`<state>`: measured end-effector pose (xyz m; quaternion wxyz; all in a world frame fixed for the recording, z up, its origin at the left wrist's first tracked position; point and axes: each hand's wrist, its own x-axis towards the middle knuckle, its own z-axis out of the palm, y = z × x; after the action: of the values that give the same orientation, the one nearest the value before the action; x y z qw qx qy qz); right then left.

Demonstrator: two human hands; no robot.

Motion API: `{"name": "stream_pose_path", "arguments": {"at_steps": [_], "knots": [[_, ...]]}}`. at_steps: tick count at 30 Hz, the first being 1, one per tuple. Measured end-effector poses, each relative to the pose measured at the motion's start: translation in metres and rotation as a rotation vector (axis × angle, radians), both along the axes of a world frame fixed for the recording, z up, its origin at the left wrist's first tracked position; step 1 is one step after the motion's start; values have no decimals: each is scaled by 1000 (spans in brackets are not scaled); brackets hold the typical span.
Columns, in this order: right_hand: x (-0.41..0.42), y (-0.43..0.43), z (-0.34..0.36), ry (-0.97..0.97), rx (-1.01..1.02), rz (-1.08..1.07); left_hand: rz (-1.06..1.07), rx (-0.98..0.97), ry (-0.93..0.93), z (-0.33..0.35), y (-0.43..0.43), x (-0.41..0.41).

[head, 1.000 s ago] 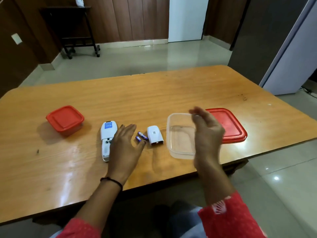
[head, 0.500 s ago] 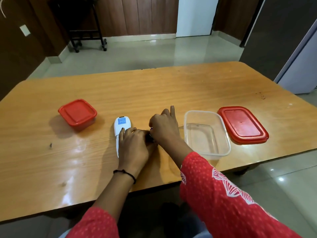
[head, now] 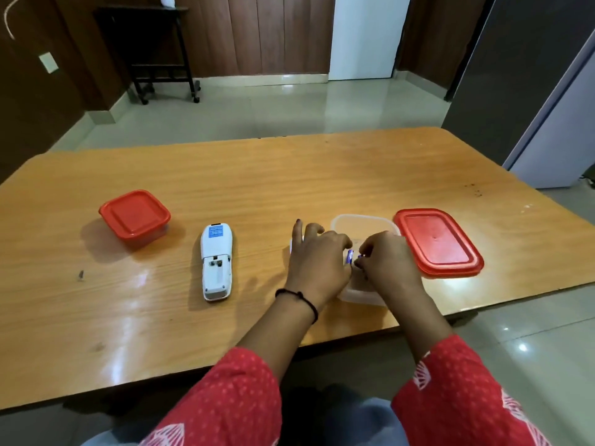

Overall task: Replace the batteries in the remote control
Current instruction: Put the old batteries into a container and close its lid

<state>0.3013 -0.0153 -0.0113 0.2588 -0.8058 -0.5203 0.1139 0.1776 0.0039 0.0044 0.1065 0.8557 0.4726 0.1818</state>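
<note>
Over the clear container [head: 365, 220] both hands meet: the left hand [head: 317, 259] pinches a purple battery [head: 349, 256], and the right hand [head: 386, 262] curls its fingers around another, mostly hidden. The remote control [head: 216, 262] lies face down on the worktop [head: 257, 175], its battery bay open, well left of the hands, which cover most of the container.
</note>
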Motion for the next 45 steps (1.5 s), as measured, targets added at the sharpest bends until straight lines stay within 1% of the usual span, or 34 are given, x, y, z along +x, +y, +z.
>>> {"name": "stream_pose_path", "arguments": {"at_steps": [2,3,4,6,8,9,10,12,13,14,15,18,20,22,24,25,26,27,28,29,30,32,34,36,38,40,42,45], "knots": [[0,2,1,-36,-15,30,-21,11,61,-1,1,4],[2,1,6,-11,-6,32,-27,12,49,-1,1,4],[6,-2,13,35,31,22,-28,9,-8,-1,1,2],[21,-13,27,91,197,-35,-4,-24,-208,0,-2,-6],[44,-25,35,5,334,-133,51,-118,-415,1,-5,-15],[59,-30,34,-44,329,-197,84,-176,-482,1,-7,-19],[73,-31,29,-76,250,-261,117,-233,-524,-1,-10,-22],[100,-31,14,-98,-57,-366,162,-341,-568,-5,-13,-25],[109,-30,8,-84,-197,-395,175,-394,-592,-6,-15,-25],[115,-30,4,-57,-294,-407,186,-448,-625,-7,-17,-24],[118,-29,2,-30,-338,-412,194,-503,-665,-7,-18,-23],[124,-23,5,-10,-331,-418,210,-637,-770,-6,-19,-20],[128,-18,9,83,-357,-447,209,-691,-816,-5,-21,-19],[134,-18,11,273,-280,-441,215,-736,-839,-4,-23,-19],[136,-25,14,475,-37,-431,219,-785,-858,-2,-25,-18],[135,-29,17,543,104,-445,217,-805,-865,-2,-26,-18],[131,-35,21,545,243,-453,215,-820,-867,-2,-27,-17],[123,-41,25,485,370,-435,213,-830,-867,-2,-28,-17],[111,-47,31,384,481,-377,213,-836,-868,-2,-29,-16],[97,-53,36,266,560,-291,215,-842,-870,-1,-30,-16],[82,-58,40,139,598,-186,218,-849,-871,-1,-30,-16],[54,-67,43,-165,581,0,228,-858,-867,0,-31,-16],[26,-71,37,-438,480,144,235,-879,-880,1,-32,-15],[2,-72,29,-587,322,231,232,-904,-921,1,-33,-15],[-17,-73,24,-634,140,271,225,-906,-954,0,-34,-15],[-25,-72,24,-639,18,276,218,-893,-966,-2,-34,-15],[-32,-72,30,-631,-24,262,217,-874,-967,-4,-35,-14],[-39,-70,37,-535,-47,279,219,-880,-984,-6,-36,-14]]}}
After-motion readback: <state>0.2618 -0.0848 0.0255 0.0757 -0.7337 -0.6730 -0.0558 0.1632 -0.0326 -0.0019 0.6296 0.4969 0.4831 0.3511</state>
